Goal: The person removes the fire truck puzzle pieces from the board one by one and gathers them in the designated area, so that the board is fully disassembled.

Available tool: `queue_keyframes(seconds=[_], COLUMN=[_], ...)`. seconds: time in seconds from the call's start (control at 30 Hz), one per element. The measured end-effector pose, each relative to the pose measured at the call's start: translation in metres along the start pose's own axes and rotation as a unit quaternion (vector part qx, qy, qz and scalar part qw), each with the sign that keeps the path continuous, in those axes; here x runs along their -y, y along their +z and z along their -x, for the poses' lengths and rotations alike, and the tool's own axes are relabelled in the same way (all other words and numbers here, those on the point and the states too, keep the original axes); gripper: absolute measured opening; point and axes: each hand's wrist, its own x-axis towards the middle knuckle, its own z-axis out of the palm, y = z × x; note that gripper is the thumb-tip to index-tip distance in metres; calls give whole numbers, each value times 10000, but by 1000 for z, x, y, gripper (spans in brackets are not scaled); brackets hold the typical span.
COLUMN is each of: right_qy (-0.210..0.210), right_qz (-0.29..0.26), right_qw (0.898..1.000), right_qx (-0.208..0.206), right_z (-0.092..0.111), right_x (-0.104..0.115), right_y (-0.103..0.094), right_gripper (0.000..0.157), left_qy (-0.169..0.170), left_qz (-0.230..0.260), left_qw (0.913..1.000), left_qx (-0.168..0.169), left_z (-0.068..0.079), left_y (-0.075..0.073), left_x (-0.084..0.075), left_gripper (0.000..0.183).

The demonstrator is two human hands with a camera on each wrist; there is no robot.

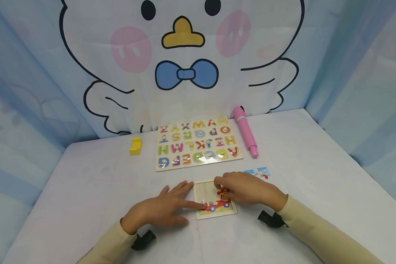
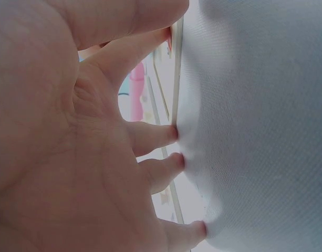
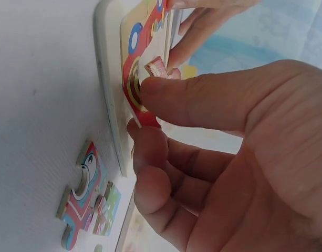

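Note:
A square wooden puzzle tray (image 1: 204,189) lies before me, its lower part filled with joined pieces showing a red vehicle (image 1: 214,207). My left hand (image 1: 163,211) is spread at the tray's left side, the index fingertip resting on the joined pieces. In the left wrist view, other fingertips (image 2: 168,134) touch the cloth and the tray's edge. With thumb and curled fingers, my right hand (image 1: 247,187) pinches a red puzzle piece (image 3: 147,118) with a yellow ring, over the tray's right side. The fingers partly hide this piece.
Loose puzzle pieces (image 1: 263,171) lie beyond my right hand. Behind the tray is an alphabet peg board (image 1: 198,146). A pink stick-shaped toy (image 1: 246,134) lies right of that board, and a small yellow block (image 1: 136,146) stands left of it. A printed curtain (image 1: 191,102) hangs behind the table.

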Motion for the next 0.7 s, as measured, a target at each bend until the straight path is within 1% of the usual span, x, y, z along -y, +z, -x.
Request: queue_keyframes(seconds=[0.17, 0.33, 0.47, 0.57, 0.7], right_qy=[-130, -381, -550, -548, -369], right_qz=[26, -131, -301, -429, -602], right_qw=[9999, 9991, 9977, 9971, 9970], right_qx=[-25, -108, -243, -301, -319], right_z=[0, 0, 3, 5, 9], right_x=[-3, -6, -9, -12, -16], right_y=[0, -2, -7, -13, -24], right_gripper=[18, 17, 18, 18, 14], left_qy=[-25, -10, 22, 32, 17], left_qz=[28, 70, 57, 36, 2], left_qw=[10000, 10000, 10000, 10000, 10000], left_qx=[19, 5, -23, -20, 1], left_z=[0, 1, 2, 2, 1], left_y=[-1, -1, 0, 0, 0], left_x=[-1, -1, 0, 1, 1], left_gripper=[55, 54, 54, 54, 54])
